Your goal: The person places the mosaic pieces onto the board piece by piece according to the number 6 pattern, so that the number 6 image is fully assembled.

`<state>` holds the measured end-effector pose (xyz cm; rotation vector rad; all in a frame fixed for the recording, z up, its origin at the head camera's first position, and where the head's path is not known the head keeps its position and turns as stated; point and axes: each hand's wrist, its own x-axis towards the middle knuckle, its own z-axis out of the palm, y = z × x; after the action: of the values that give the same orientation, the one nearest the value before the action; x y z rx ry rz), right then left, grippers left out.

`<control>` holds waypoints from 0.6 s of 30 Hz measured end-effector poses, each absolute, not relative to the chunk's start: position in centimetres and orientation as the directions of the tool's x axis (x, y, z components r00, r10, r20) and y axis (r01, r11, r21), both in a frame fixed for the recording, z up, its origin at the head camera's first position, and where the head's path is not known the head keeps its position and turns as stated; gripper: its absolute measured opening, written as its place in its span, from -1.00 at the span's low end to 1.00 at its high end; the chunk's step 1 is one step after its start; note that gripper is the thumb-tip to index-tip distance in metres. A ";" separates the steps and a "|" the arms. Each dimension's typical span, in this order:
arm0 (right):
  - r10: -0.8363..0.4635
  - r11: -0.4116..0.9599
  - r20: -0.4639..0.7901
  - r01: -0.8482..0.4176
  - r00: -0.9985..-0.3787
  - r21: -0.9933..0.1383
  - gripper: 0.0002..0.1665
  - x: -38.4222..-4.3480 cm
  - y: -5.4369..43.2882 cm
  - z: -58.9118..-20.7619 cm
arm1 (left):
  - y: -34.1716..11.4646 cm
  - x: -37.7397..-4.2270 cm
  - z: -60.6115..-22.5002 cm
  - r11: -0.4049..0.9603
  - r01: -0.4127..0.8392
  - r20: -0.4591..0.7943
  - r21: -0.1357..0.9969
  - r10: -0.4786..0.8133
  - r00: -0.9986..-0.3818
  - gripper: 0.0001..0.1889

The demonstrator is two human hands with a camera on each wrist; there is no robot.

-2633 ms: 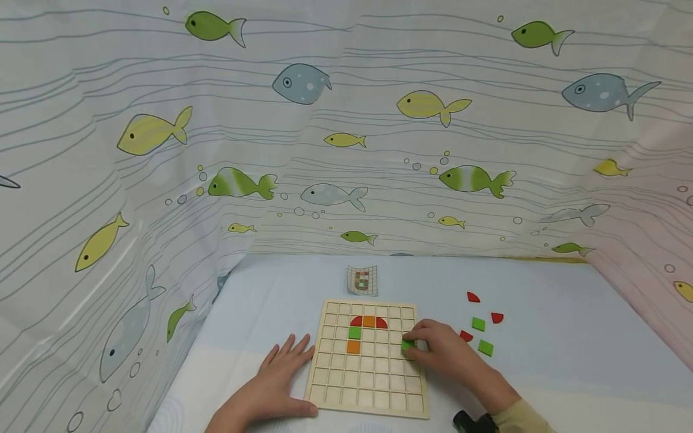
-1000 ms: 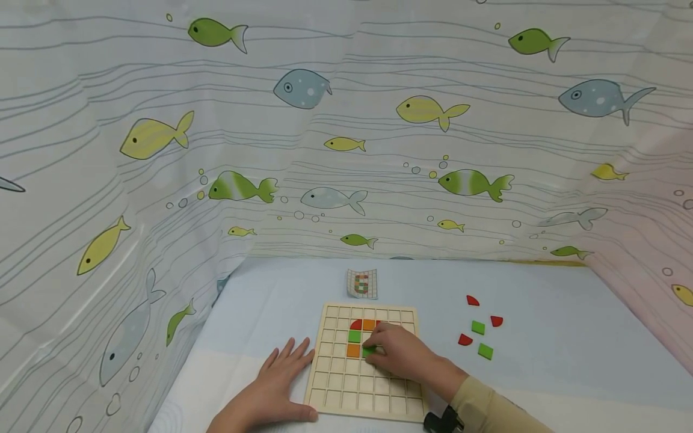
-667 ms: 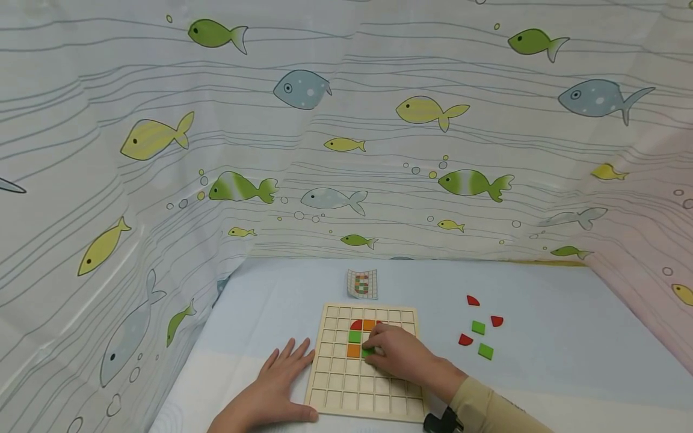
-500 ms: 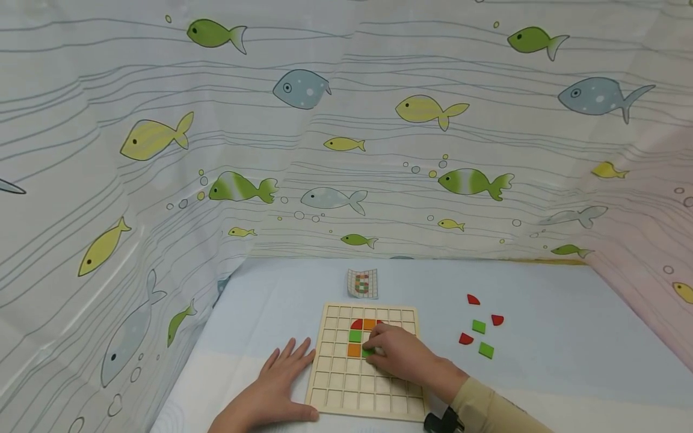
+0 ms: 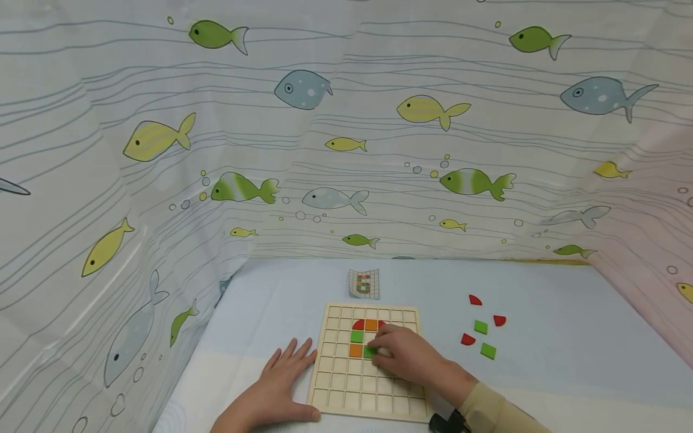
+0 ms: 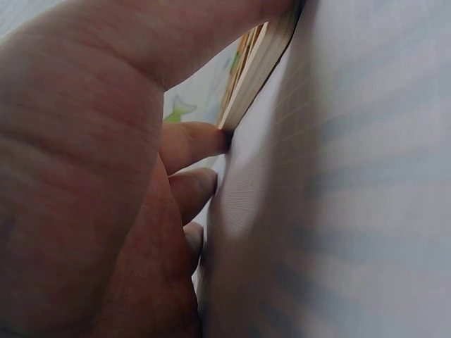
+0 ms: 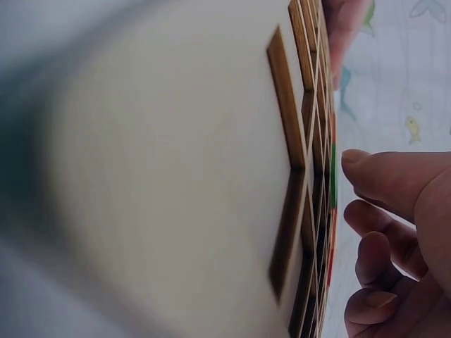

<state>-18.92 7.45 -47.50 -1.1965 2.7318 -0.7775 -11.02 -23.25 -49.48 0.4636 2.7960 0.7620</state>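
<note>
A square wooden grid board [image 5: 367, 399] lies on the table. My left hand [image 5: 276, 385] is spread at its left side, with thumb and a fingertip against the board's edge, as the left wrist view also shows. My right hand [image 5: 408, 356] hovers over the board, thumb and fingers [image 7: 384, 176] parted with nothing between them. Just left of its fingertips, a green square tile [image 5: 369, 352] sits in a cell beside an orange tile [image 5: 355, 350]. Above are another green tile [image 5: 357, 337], a red quarter-round [image 5: 358, 325] and an orange tile [image 5: 370, 325]; my right hand partly hides another red piece.
Right of the board lie loose red quarter-round pieces [image 5: 500, 320] and green square tiles [image 5: 488, 351]. A small pattern card [image 5: 364, 284] lies behind the board. Fish-printed sheeting [image 5: 390, 180] stands around the back and sides of the table.
My right hand brought a green tile leftward from the board's right edge to the cell beside the lower orange tile, then its fingers came off it. My left hand stayed in place.
</note>
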 end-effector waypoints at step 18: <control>-0.526 0.718 0.087 -0.497 -0.846 -0.488 -0.65 -19.8 12.1 -47.5 | -23.2 -10.8 -49.3 0.813 0.254 -0.106 0.524 0.359 -0.927 0.20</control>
<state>-19.79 12.14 -47.53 -0.8517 2.8575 -0.7852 -10.85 -23.19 -49.32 0.4785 2.7977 0.7676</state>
